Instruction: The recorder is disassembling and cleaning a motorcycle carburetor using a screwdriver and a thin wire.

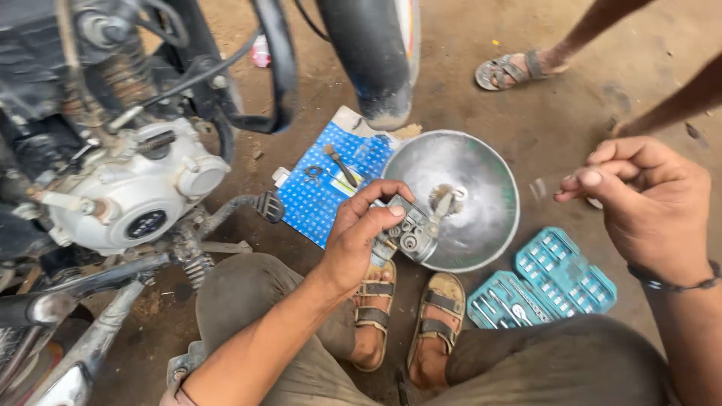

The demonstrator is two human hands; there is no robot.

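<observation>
My left hand (361, 237) grips a small grey metal carburetor body (410, 233) over the near edge of a round silver metal bowl (481, 225). My right hand (647, 203) is raised to the right, thumb and fingers pinched together; something small and blurred may be between them, I cannot tell. A small brush (444, 201) lies inside the bowl. My sandalled feet (410, 323) rest on the dirt just below the bowl.
A motorcycle engine (128, 192) and frame fill the left; its front tyre (376, 53) stands behind the bowl. A blue dotted sheet (323, 199) holds small tools. An open teal socket set (541, 282) lies at right. Another person's sandalled foot (511, 69) is at the back.
</observation>
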